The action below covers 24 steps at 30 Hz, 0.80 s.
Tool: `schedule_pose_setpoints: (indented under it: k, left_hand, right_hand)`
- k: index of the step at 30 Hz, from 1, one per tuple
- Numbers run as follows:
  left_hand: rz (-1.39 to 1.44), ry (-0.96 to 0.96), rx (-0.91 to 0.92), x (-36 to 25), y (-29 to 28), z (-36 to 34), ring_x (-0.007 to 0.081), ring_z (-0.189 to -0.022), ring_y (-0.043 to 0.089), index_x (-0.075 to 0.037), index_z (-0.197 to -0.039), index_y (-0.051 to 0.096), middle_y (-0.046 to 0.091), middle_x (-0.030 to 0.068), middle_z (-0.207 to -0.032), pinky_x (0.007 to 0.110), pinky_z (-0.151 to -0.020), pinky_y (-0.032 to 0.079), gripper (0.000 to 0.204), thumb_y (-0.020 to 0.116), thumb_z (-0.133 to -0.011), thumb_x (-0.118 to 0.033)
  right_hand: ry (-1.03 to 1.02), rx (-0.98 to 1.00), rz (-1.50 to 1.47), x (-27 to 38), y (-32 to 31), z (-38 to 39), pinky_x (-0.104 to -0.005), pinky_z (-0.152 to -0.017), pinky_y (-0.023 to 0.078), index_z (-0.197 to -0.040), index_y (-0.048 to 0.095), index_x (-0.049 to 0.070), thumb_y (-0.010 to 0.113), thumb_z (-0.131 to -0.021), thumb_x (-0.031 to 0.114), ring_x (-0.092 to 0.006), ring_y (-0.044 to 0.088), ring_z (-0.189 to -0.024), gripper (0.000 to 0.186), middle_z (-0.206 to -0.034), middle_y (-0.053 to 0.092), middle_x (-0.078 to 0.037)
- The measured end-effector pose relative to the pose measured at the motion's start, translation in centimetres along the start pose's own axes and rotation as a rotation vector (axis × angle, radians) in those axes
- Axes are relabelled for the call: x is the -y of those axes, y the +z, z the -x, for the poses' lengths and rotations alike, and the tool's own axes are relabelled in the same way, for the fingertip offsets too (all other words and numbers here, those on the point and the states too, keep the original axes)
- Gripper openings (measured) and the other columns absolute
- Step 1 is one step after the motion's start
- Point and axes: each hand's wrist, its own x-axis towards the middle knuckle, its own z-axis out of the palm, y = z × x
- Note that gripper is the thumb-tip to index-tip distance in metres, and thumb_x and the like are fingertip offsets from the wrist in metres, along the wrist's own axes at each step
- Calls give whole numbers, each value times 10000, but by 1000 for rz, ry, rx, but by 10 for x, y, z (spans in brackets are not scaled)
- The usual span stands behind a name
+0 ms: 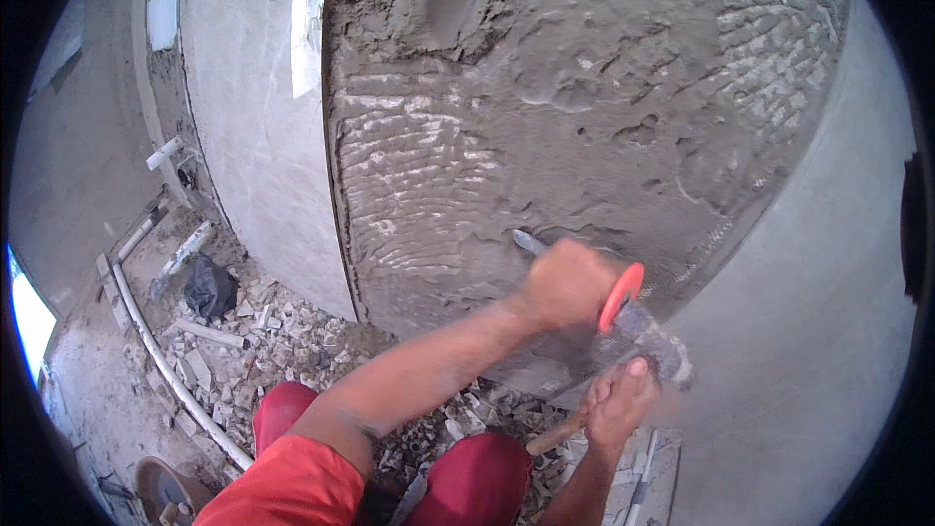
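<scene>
I am watching a chiselling step in hand: the left hand (568,284) is closing its grip around a chisel (529,242) with a red hand guard (620,296), holding its tip against the rough mortar bed (545,136) of the wall, low in the patch and just above the bare lower edge. The right hand (619,401) is wrapping its grip around the wooden handle of a hammer (651,346), whose blurred head is sitting just beside the chisel's struck end, behind the guard. The chisel's long axis is running from lower right to upper left, the tip pointing up-left into the mortar and the struck end pointing back toward the person. The hammer handle is lying from lower left up to the right. I judge the next move is calling for a square hit on the chisel's end, with the left grip keeping the tip at a shallow angle. Broken tile rubble (263,331) and a white pipe (166,360) are lying on the floor at left, beside the red-trousered knees (292,468).
</scene>
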Motion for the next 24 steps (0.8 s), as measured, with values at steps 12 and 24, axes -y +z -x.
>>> schedule_pose_setpoints:
  k: [12, 24]
  left_hand:
    - [78, 70, -131, 4, -10, 14, 305, -637, 632, -62, -732, 606, 604, 87, -665, 416, -564, 496, 200, 694, -647, -220]
    - [137, 92, -158, 5, -16, 18, 313, -627, 629, -53, -750, 619, 600, 93, -645, 426, -556, 487, 211, 705, -642, -212]
  right_hand:
    - [-326, 159, 45, -1, -10, 22, -243, -361, 377, -861, 455, 118, 459, -1019, 467, -59, 382, -417, 383, -618, 481, 6]
    - [-570, -105, 197, -41, -53, 13, -275, -340, 356, -784, 390, 121, 404, -1038, 449, -97, 375, -397, 415, -607, 398, 2]
